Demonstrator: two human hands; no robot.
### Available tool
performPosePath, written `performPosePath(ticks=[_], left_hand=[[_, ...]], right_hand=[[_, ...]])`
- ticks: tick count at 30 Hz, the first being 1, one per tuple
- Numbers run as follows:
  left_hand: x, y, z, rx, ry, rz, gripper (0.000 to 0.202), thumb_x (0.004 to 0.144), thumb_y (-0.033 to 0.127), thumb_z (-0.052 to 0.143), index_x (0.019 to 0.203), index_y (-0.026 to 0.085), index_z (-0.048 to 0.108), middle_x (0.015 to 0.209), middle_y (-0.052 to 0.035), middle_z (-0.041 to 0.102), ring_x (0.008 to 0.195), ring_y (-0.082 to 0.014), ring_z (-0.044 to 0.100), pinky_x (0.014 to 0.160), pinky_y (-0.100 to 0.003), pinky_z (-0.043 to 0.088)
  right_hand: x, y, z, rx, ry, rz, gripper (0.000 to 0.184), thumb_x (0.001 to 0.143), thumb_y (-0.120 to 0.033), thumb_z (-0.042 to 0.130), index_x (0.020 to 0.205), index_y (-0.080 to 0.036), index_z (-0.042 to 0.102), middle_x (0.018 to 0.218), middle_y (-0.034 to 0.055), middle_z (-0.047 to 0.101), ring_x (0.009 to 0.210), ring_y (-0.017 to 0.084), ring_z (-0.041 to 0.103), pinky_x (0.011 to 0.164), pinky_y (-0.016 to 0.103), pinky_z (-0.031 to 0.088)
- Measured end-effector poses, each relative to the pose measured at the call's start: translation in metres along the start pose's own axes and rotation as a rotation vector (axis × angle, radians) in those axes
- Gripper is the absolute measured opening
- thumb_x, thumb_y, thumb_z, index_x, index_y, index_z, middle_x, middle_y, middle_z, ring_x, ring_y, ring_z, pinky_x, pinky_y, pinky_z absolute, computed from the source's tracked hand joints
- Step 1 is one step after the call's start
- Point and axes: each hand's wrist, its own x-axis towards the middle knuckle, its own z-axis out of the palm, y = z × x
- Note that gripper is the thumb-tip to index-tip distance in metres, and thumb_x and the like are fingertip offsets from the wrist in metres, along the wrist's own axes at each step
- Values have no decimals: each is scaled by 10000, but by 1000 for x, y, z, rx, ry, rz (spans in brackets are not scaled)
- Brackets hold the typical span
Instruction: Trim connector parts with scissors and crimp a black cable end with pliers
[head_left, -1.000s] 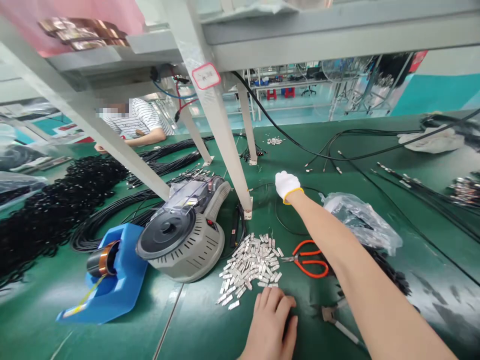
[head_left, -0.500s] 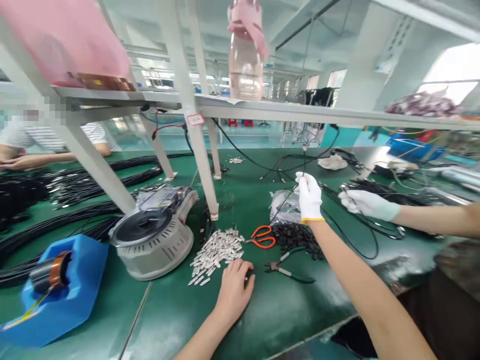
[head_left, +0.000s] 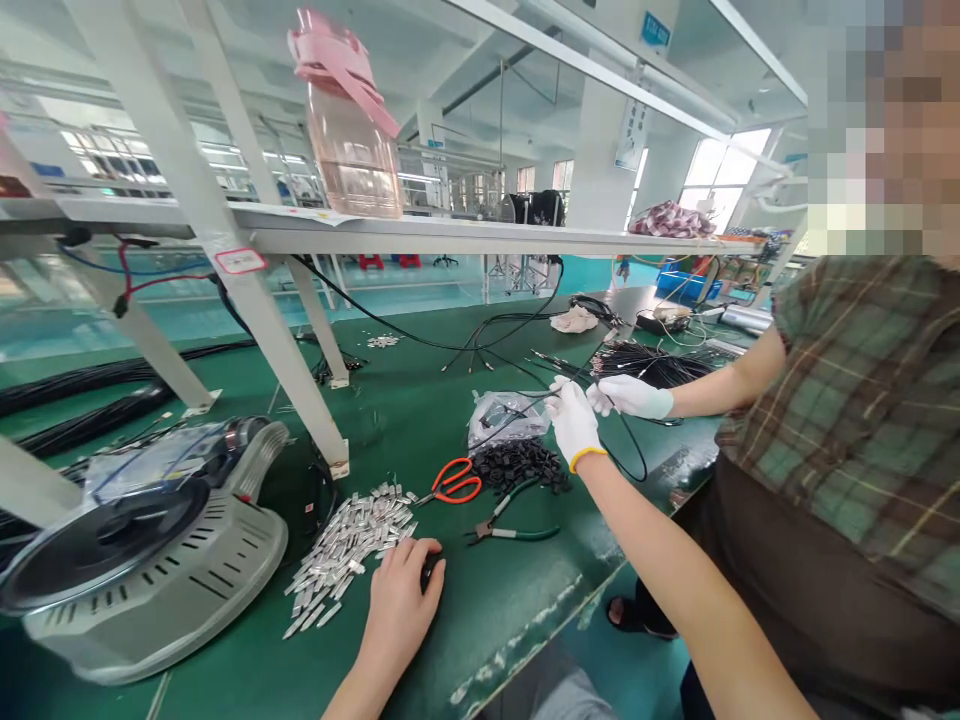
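Note:
My bare left hand (head_left: pixel 405 585) rests on the table with its fingers curled and a small black piece (head_left: pixel 430 570) between thumb and forefinger. Beside its fingertips lies a pile of silvery metal connector shells (head_left: pixel 352 545). My right hand (head_left: pixel 574 425), in a white glove with a yellow cuff, is stretched far forward and pinches a thin black cable (head_left: pixel 525 393). Close by it is a co-worker's white-gloved hand (head_left: pixel 634 396), also at the cables. Between my hands lie orange-handled scissors (head_left: pixel 456 482), green-handled cutters (head_left: pixel 510 531) and a heap of small black parts (head_left: pixel 525 465).
A grey tape dispenser (head_left: pixel 165 580) stands at left. White shelf legs (head_left: pixel 277 330) rise from the green table, and a pink-topped bottle (head_left: pixel 352 150) is on the shelf. A plastic bag (head_left: pixel 502 420) and cable bundles (head_left: pixel 652 364) lie farther back. A co-worker (head_left: pixel 847 420) stands at right.
The view has swung right, bringing the co-worker's body in. The co-worker's gloved hand has come up against my right hand. My left hand keeps its pose by the metal pile.

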Motion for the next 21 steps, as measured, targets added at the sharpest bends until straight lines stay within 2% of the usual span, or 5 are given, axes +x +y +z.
performPosePath(ticks=[5,14,21], left_hand=[[0,-1,0,-14,-11,-2,192,991,341,515,1027,232,669,988,-60,662,940,-255,637,829,-387,492],[1,-1,2,-28,0,7,190,985,344,523,1019,233,673,969,-50,664,904,-236,640,824,-377,498],[0,3,-1,-14,-17,-9,196,993,318,506,1054,225,668,1013,-66,680,968,-250,638,863,-398,502]], right_hand=[[2,9,-4,106,8,54,431,1002,-457,626,1324,-170,616,1253,94,656,1035,184,666,887,388,599],[3,18,-27,159,39,99,429,1000,-452,629,1325,-172,617,1271,97,651,1060,191,662,906,399,596],[2,17,-42,173,-11,125,422,999,-456,628,1310,-169,622,1267,96,651,1063,192,659,912,402,592]])
